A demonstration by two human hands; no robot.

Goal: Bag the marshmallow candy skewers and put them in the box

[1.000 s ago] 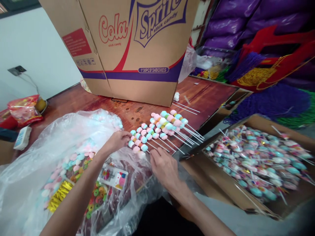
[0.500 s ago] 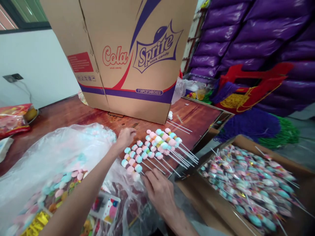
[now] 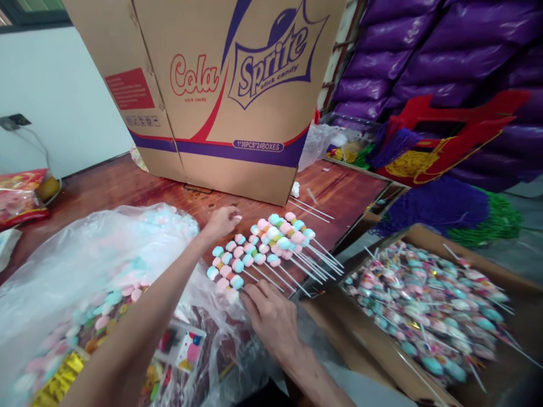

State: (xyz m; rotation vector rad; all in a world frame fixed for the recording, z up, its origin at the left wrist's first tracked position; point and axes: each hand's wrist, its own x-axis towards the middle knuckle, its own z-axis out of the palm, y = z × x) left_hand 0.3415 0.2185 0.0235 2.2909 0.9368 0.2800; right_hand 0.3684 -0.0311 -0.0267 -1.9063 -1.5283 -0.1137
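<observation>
Marshmallow skewers point(image 3: 271, 249) fanned at table centre, sticks toward four o'clock — left hand point(image 3: 223, 221) pinching a marshmallow piece at their ten o'clock, right hand point(image 3: 271, 316) steadying the nearest stick, fingers closed on it.

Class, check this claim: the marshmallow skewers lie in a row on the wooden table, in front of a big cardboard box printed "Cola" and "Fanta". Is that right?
Not quite. The head view shows the cardboard box printed "Cola" and "Sprite", not "Fanta". The marshmallow skewers do lie in a row on the wooden table in front of it.
</observation>
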